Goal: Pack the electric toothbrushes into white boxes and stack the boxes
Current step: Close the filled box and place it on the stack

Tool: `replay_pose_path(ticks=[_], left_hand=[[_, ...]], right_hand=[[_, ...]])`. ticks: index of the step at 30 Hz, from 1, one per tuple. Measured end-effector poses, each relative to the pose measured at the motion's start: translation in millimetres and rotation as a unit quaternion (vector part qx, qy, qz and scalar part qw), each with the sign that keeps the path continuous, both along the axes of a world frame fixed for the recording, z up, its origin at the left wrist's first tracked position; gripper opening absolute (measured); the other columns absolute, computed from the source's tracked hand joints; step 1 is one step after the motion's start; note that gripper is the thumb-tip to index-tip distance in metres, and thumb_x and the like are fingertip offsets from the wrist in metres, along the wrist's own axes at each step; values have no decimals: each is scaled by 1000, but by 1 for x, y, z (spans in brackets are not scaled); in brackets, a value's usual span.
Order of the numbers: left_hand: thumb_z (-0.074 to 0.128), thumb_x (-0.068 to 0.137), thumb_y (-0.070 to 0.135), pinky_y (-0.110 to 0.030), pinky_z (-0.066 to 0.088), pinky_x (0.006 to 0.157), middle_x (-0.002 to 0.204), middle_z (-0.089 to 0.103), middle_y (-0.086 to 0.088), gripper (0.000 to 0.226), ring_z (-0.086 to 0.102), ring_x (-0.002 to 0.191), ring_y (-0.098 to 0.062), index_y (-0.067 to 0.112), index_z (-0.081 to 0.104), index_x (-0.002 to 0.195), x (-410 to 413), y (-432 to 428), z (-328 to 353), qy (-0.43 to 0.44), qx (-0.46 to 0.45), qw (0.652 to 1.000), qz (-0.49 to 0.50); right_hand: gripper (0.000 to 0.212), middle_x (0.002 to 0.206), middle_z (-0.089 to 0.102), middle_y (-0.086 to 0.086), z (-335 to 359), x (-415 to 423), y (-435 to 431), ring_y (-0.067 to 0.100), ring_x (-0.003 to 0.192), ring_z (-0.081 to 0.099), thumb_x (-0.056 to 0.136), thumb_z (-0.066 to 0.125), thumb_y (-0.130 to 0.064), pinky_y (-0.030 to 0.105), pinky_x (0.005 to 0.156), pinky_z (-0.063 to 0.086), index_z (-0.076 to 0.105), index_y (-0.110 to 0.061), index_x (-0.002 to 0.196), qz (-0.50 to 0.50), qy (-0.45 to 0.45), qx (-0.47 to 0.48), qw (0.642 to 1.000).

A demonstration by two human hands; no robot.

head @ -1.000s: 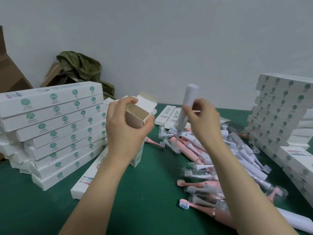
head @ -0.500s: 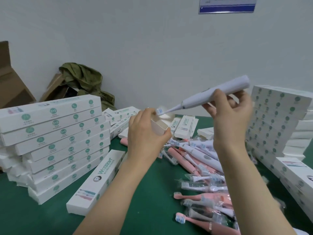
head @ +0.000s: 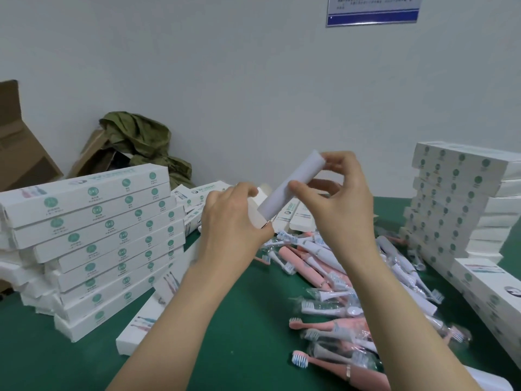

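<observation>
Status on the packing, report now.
Left hand grips white box, flap open. Right hand pinches white toothbrush, lower end in box mouth, handle tilted out. Loose toothbrush pile beneath, not obstructing.

Desk (head: pixel 253 328): left, stack of boxes (head: pixel 93 235); single box (head: pixel 146 320) flat just before it. Right, second box stack (head: pixel 451 204). Between them, right of centre, heap of toothbrushes (head: pixel 332 292). Loose boxes (head: pixel 197 198) behind. Behind left stack: cardboard carton (head: pixel 19 153), crumpled cloth (head: pixel 141 142) by wall (head: pixel 253 80). Above centre, toothbrush (head: pixel 290 190) partly in open box (head: pixel 253 206).

Left hand (head: pixel 234 224), right hand (head: pixel 341 206): curled grips, mid-air.
</observation>
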State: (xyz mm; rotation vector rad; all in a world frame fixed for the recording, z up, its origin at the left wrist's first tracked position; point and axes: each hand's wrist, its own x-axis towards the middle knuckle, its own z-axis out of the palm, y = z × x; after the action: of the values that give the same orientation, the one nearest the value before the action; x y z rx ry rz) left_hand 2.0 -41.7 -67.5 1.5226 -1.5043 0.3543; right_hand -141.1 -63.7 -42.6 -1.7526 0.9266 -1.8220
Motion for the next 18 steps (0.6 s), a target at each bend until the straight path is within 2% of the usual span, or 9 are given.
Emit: replay_pose_path(ticks=[3, 5, 7, 8, 9, 11, 13, 15, 18], left_hand=[[77, 66, 21, -26, 24, 72, 105, 60, 6, 50, 31, 93, -13, 17, 60, 113, 4, 1, -5, 11, 19, 1000, 17], [77, 67, 21, -25, 21, 71, 99, 57, 7, 50, 33, 96, -15, 17, 60, 113, 2, 1, -9, 24, 29, 999, 14], [77, 67, 19, -23, 20, 70, 96, 56, 6, 51, 34, 100, -17, 17, 60, 115, 0, 1, -16, 28, 47, 998, 11], [78, 67, 19, -22, 20, 71, 100, 59, 4, 53, 33, 100, -16, 17, 59, 117, 0, 1, -20, 25, 57, 998, 11], [78, 68, 20, -21, 20, 71, 106, 61, 2, 54, 32, 99, -15, 17, 59, 118, 2, 1, -24, 24, 64, 998, 12], [78, 67, 21, -22, 20, 71, 110, 61, -1, 55, 31, 98, -15, 19, 58, 119, 9, 2, -30, 33, 76, 996, 19], [78, 66, 21, -24, 20, 71, 109, 60, -1, 57, 27, 95, -13, 22, 57, 119, 15, 3, -34, 43, 77, 996, 26], [78, 65, 21, -25, 20, 71, 109, 58, -2, 59, 26, 96, -11, 24, 56, 119, 16, 3, -37, 52, 73, 996, 22], [79, 62, 20, -24, 22, 73, 107, 58, 0, 60, 26, 95, -10, 24, 58, 118, 11, 5, -39, 57, 63, 996, -2]], right_hand=[[23, 99, 59, -2, -11, 10, 0, -4, 72, 56, 77, 76, -15, 14, 70, 46, 64, -26, 92, -2, 96, 18, 995], [8, 95, 59, 0, -19, 14, 1, 1, 71, 52, 83, 70, -19, 16, 70, 41, 71, -23, 89, 20, 212, 33, 977], [14, 90, 63, 5, -26, 11, 3, 10, 73, 51, 90, 60, -16, 24, 70, 40, 74, -16, 91, 84, 343, 27, 935], [17, 88, 66, 2, -28, 8, 2, 13, 74, 53, 91, 57, -13, 24, 69, 41, 74, -15, 92, 114, 373, 35, 920], [19, 85, 67, -8, -27, 5, 0, 12, 73, 55, 90, 56, -13, 19, 66, 42, 75, -18, 91, 130, 366, 53, 920], [22, 80, 65, -22, -27, -3, -10, 10, 70, 58, 89, 56, -12, 13, 62, 44, 74, -25, 86, 100, 275, 95, 951], [23, 87, 69, -12, -32, -7, -30, 13, 72, 60, 88, 54, -7, 22, 69, 48, 72, -21, 87, 30, 206, 157, 965], [23, 98, 70, 1, -43, -5, -48, 15, 82, 58, 87, 51, -3, 24, 71, 44, 70, -14, 95, -29, 292, 212, 932], [17, 101, 69, 8, -67, 10, -61, 20, 90, 61, 88, 55, -10, 28, 75, 48, 69, -9, 98, -21, 456, 234, 858]])
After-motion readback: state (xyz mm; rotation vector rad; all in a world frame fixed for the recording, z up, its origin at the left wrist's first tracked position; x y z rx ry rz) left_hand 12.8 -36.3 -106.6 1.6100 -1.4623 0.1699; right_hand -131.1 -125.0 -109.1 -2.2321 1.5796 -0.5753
